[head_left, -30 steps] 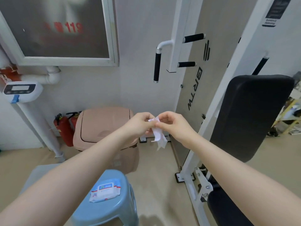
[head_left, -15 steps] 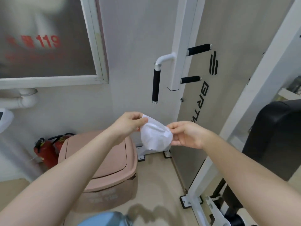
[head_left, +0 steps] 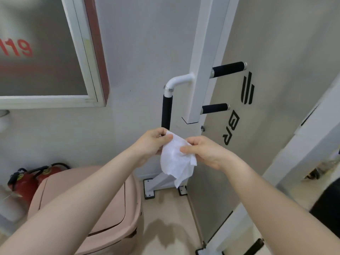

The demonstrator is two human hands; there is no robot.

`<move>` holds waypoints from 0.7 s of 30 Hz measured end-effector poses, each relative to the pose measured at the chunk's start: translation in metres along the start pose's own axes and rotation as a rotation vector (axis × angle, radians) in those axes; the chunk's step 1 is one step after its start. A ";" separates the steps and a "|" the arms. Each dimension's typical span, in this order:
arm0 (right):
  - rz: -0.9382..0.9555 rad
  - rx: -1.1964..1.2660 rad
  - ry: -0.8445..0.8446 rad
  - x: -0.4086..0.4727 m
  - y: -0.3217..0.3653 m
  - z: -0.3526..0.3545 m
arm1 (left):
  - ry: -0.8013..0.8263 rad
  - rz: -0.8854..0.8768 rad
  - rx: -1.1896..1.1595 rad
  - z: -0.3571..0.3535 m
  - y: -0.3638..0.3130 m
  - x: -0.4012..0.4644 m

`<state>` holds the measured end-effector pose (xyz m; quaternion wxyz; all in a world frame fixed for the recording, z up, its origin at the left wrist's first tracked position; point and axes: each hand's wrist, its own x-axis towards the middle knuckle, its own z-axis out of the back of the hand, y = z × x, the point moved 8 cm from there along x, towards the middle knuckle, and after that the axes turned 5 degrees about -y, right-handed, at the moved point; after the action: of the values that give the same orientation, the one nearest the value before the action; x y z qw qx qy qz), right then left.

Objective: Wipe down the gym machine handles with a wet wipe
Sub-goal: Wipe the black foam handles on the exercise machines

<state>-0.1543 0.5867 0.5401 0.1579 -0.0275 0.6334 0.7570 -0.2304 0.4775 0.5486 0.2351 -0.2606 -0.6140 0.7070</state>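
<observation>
White machine upright (head_left: 203, 57) is standing clear of the wall. Pink bin (head_left: 103, 205) is sitting below-left of it. Vertical black handle (head_left: 166, 112) is hanging left of it, apparently untouched. Just beneath, left hand (head_left: 151, 144) and right hand (head_left: 206, 151) are pinching the wet wipe (head_left: 174, 159) by its upper edges.

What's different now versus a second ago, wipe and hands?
The wipe, a narrow folded strip a second ago, has been spread open and now hangs as a loose sheet. The view has lifted and closed in on the vertical handle; the stool and wipe pack have dropped out of frame. Unchanged: left hand and right hand both pinch the wipe, and no handle has been touched.
</observation>
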 end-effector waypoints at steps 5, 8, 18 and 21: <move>-0.066 0.413 0.180 0.047 0.003 0.017 | -0.054 0.038 -0.092 0.003 -0.003 0.037; -0.074 0.587 0.171 0.068 0.002 0.017 | -0.117 0.043 -0.179 0.008 -0.001 0.052; 0.127 0.091 0.044 0.087 0.019 0.042 | -0.100 0.333 -0.663 -0.002 0.025 0.066; 0.078 0.308 0.086 0.088 0.017 0.046 | -0.055 0.351 -0.671 -0.003 0.021 0.069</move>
<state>-0.2351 0.6462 0.5441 0.1035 -0.0108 0.7488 0.6545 -0.2810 0.5218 0.5221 -0.0046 -0.4051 -0.7634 0.5030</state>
